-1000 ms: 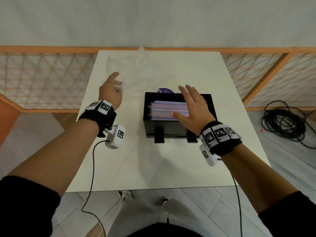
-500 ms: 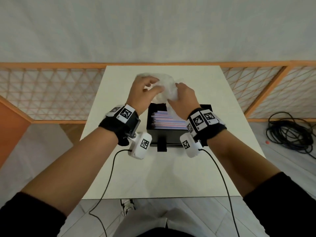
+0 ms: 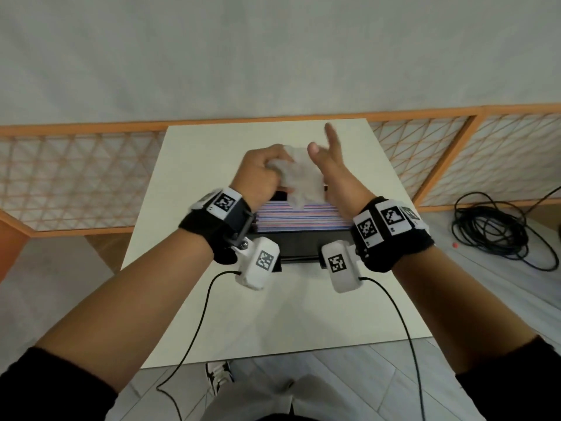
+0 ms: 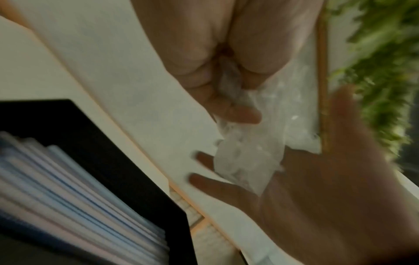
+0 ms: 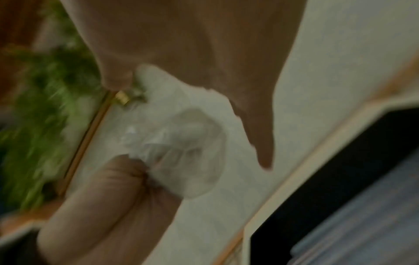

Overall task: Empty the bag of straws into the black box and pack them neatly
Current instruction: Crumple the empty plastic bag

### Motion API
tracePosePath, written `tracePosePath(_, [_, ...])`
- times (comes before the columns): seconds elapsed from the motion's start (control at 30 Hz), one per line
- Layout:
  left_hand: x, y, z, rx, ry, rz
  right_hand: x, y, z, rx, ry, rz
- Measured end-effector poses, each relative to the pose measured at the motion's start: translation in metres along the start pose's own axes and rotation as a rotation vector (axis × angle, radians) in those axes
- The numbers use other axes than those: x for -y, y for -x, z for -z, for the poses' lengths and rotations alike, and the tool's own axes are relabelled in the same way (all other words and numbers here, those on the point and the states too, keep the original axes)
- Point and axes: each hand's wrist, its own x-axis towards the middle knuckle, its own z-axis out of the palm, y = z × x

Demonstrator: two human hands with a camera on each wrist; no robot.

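With the striped paper straws (image 3: 296, 218) already lying level in the black rectangular box (image 3: 299, 247) mid-bench, I judge only the crumpled clear plastic bag (image 3: 299, 177) remains. My left hand (image 3: 261, 174) clamps its fingers on the bag above the box's far edge; my right hand (image 3: 337, 174) is spread open beside it. The left wrist view alone shows the bag's tail brushing my right palm.

The box (image 3: 299, 244) is black and holds straws (image 3: 299, 219) striped in pale blue, pink, purple and white. The crumpled bag (image 3: 299, 177) is clear, whitish plastic. The table (image 3: 273, 314) is plain cream-white. Black wrist bands (image 3: 394, 235) carry white tags with black square-code patterns. The railing (image 3: 76, 177) has an orange frame and a diamond lattice. A black cable coil (image 3: 498, 232) lies on grey floor
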Motion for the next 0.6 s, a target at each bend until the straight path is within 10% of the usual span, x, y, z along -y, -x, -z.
tracePosePath(0.1, [-0.002, 0.006, -0.023, 0.103, -0.168, -0.201, 0.0, 0.002, -0.004, 0.163, -0.346, -0.271])
tracePosePath(0.2, [0.008, 0.008, -0.024, 0.04, -0.286, -0.351, 0.001, 0.004, 0.008, 0.165, -0.341, -0.18])
tracePosePath(0.6, [-0.018, 0.016, -0.014, 0.387, 0.59, 0.43, 0.004, 0.001, -0.004, -0.167, 0.399, 0.217])
